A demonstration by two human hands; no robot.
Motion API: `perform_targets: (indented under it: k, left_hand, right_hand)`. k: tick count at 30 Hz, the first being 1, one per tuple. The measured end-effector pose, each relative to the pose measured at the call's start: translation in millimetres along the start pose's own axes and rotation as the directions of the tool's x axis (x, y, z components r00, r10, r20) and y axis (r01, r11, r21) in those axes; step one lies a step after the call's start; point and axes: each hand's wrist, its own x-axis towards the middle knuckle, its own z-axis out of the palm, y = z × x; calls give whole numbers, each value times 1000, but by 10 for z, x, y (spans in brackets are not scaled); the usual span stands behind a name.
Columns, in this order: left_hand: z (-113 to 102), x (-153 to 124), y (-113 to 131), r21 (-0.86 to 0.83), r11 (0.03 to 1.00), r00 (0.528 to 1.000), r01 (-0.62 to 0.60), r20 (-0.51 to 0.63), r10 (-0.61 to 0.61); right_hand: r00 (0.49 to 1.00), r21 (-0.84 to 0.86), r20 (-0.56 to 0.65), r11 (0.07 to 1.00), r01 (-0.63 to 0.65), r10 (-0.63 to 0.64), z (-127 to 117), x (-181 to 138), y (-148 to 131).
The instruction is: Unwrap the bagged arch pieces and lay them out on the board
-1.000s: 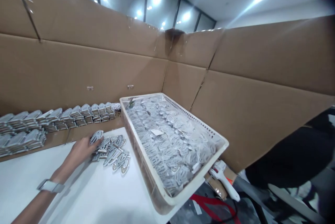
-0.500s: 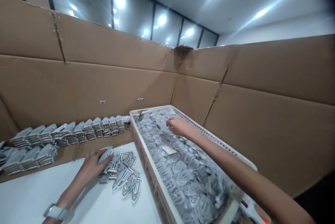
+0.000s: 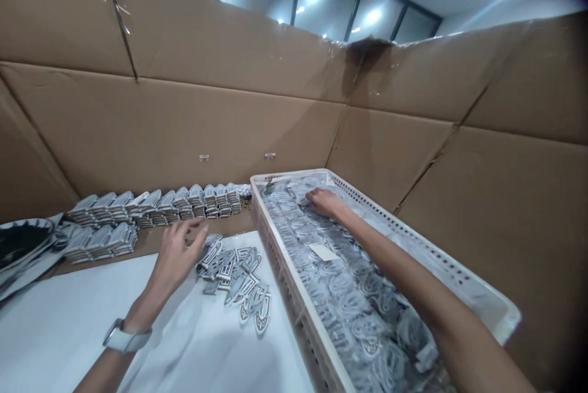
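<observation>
My left hand (image 3: 177, 255), with a watch on the wrist, hovers with fingers spread just left of a loose spread of grey and white shield-shaped patches (image 3: 236, 276) on the white table (image 3: 55, 332). It holds nothing. My right hand (image 3: 324, 202) reaches into the far end of a white perforated tray (image 3: 454, 270) full of bagged patches (image 3: 349, 295). Its fingers curl down onto the patches; what they grip is hidden.
Rows of stacked patches (image 3: 151, 209) line the back of the table on a cardboard strip. Tall cardboard walls (image 3: 229, 117) enclose the back and right. A white slip (image 3: 324, 251) lies on the tray's contents. A dark round object (image 3: 21, 240) sits at the far left.
My left hand lifted off the loose patches and opened. My right hand, absent a second ago, reached into the tray and now rests at its far end. The view shifted leftward.
</observation>
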Motion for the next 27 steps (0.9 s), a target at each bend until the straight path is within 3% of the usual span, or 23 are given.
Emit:
perform_targets:
  k: [4,7,10,14,17,19,21,23,27]
  left_hand:
    - [-151,-116,481,-77,996,998,-56,14,57]
    - [-133,-240,863,-281,959,992,17,125,19]
    - [-35,-351,1234,-536,840,973,91,228,40]
    - [42,-470,1625,-765,624,953,157,284,108]
    - [24,-554,1730,-826,535,968,178,246,57]
    - [4,-605,1716,-852,469,966,230,259,-4]
    - [-11,-645,1675,-864,406,951,296,304,-47]
    - [-22,-672,1638,-852,411,942,324,331,-57]
    - [-57,-684,1604,-791,571,970,220,239,-43]
  right_hand:
    - [993,114,-118,993,28,-15,-263,-181,-84]
    - [963,378,-269,917,129,-25,-566,-441,-322]
    - [924,702,-381,637,318,-42,-854,-775,-651]
    - [903,853,-418,299,427,-99,-1054,-1151,-1051]
    - [902,903,-419,54,426,-108,-1076,-1304,-1233]
    - [910,915,-403,-58,399,-95,-1066,-1360,-1300]
    - [925,927,-372,-91,365,-80,-1047,-1392,-1342]
    - [934,935,-349,-89,343,-77,-1019,-1406,-1375]
    - [938,939,-332,-124,319,-97,-937,-1384,-1436]
